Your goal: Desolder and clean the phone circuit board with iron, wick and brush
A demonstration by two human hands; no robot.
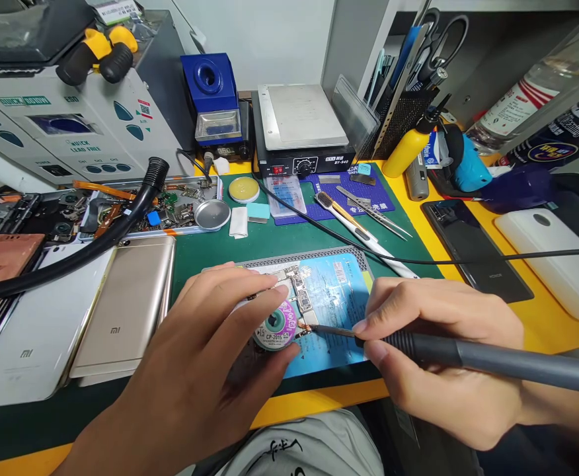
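My left hand (220,337) is closed around a round spool of desoldering braid (278,330), labelled CP-2015. A bit of copper braid reaches from the spool's right edge onto a phone circuit board (303,291). In my right hand (448,357) is a grey soldering iron (448,350), gripped like a pen near its front. Its thin tip points left and meets the braid end at the board's lower edge. Under the board lies a light blue printed sheet (336,311). My left fingers and the spool hide the board's left part.
Several phones, including a gold one (121,304), lie on the left, crossed by a black hose (71,261). At the back stand a rework station (86,139) and a heating plate (302,119). A cable (443,260) runs across the green mat. Brush and tweezers (373,211) lie beyond the board.
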